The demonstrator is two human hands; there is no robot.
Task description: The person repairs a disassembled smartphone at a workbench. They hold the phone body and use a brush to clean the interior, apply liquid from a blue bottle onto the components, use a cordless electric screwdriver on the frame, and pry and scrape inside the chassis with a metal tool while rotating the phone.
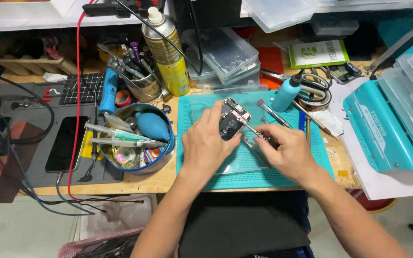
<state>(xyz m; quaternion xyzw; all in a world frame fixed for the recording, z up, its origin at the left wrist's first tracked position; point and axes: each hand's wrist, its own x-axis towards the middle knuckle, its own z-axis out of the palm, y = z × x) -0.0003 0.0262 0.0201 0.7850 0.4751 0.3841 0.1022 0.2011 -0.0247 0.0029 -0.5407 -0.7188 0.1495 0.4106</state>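
My left hand (207, 141) grips an opened phone body (233, 119), tilted up on its edge over a teal work mat (192, 157). Its exposed inner parts and black battery face me. My right hand (285, 150) pinches metal tweezers (254, 132) whose tip touches the phone's inside. A clear plastic sheet (244, 160) lies on the mat under both hands.
A blue bowl (166, 155) with syringes, a blue blower and tape stands to the left. A dark phone (65, 143) lies on a grey mat. A yellow spray can (168, 52), a tool cup, clear boxes, a blue bottle (285, 93) and a teal machine (383, 129) ring the mat.
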